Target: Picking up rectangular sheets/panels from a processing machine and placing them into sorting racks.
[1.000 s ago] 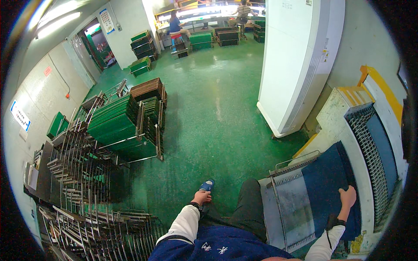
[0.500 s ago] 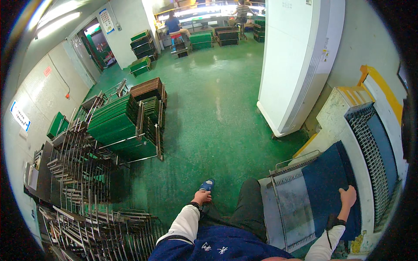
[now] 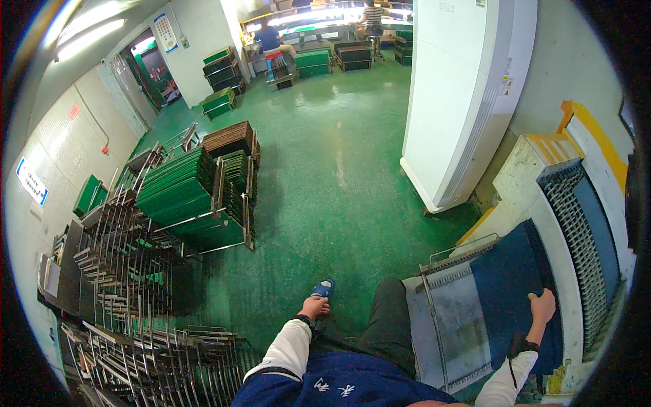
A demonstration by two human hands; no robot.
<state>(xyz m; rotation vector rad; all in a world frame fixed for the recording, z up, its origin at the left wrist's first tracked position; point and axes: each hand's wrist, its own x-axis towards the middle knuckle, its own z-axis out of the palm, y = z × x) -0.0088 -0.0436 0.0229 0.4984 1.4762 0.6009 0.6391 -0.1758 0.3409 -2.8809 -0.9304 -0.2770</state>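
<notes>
The dark blue boards (image 3: 512, 278) sit packed together in a metal rack (image 3: 437, 325) at the person's right, its toothed edges probably there to keep them apart. The right hand (image 3: 542, 306) bends its fingers at the boards' far edge; whether they pinch one, I cannot tell. The conveyor (image 3: 573, 230) stands just beside, presumably for short reaches. The left hand (image 3: 314, 307) hangs near the leg, fingers curled inward, any grip unclear.

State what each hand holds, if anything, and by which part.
The right hand touches flat dark blue panels near their right edge; whether it grips cannot be told. The left hand shows nothing held.
</notes>
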